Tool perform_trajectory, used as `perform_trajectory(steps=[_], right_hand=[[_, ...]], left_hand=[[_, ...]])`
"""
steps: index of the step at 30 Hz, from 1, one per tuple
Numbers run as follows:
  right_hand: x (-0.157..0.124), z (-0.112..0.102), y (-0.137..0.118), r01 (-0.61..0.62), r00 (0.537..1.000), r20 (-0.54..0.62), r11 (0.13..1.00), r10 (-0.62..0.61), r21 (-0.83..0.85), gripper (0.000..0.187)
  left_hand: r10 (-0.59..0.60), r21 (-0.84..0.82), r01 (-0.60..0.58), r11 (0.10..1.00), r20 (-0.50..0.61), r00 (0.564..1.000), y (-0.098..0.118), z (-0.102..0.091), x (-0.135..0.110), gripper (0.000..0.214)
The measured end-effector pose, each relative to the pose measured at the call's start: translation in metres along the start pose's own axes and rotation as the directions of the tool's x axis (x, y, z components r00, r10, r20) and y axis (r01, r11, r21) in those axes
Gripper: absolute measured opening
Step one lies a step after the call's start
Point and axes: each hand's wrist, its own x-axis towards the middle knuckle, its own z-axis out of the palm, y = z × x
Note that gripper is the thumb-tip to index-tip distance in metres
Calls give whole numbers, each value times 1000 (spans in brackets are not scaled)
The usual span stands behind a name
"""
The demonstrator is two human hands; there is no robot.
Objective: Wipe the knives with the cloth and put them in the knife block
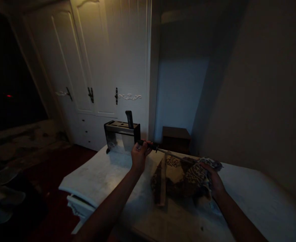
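Note:
My left hand (139,157) is closed around the black handle of a sharpening steel (172,155), whose thin rod points to the right above the table. A brown and cream patterned cloth (197,176) is bunched in my right hand (217,184), which grips it at the far end of the rod. The cloth covers the rod's tip, and its lower part hangs toward the tabletop. Just left of my left hand stands a knife block (121,140) with dark ends and a shiny front. One black knife handle (129,119) sticks up from its right side.
Everything rests on or over a white table (95,178) with a layered left edge. Behind it are a white wardrobe (128,67) and a small brown cabinet (176,134). A dark red carpet (62,164) lies at the left. The room is dim.

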Motion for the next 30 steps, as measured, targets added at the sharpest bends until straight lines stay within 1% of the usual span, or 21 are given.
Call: perform_trajectory(steps=[1, 3, 7, 9, 11, 13, 16, 19, 22, 26, 30], right_hand=[[-1, 1, -1, -62, 998, -15, 998, 62, 9, 22], [-3, 2, -2, -105, 992, -61, 994, 106, 20, 23], [-6, 6, -3, -154, 986, -61, 987, 156, 45, 27], [-6, 7, -3, -168, 982, -80, 985, 171, 40, 28], [-4, 6, -3, -158, 981, -118, 987, 157, 4, 30], [0, 4, -3, -117, 984, -143, 991, 107, -67, 30], [9, -3, 1, -40, 989, -147, 989, 18, -145, 30], [14, -10, 2, 46, 987, -143, 977, -77, -207, 33], [12, -12, -3, 107, 984, -107, 950, -144, -292, 32], [7, -6, -9, 145, 982, -56, 905, -182, -399, 22], [14, -4, -5, 137, 983, -48, 876, -179, -463, 25]], left_hand=[[22, 24, -22, 999, 5, 1000, 10, 0, -1, 54], [77, 95, -79, 992, 23, 997, 33, 0, -1, 52], [204, 263, -214, 941, 66, 977, 89, 3, 6, 53], [235, 316, -257, 913, 107, 966, 117, 5, 15, 54], [240, 349, -283, 893, 161, 957, 143, 6, 27, 56], [249, 370, -310, 875, 204, 947, 166, 8, 39, 57], [292, 407, -361, 839, 222, 930, 196, 13, 57, 55], [348, 473, -416, 777, 229, 909, 220, 20, 74, 46], [392, 537, -455, 710, 236, 889, 239, 27, 93, 36], [470, 587, -509, 630, 233, 851, 259, 37, 120, 22], [550, 607, -575, 549, 256, 795, 270, 47, 143, 19]])
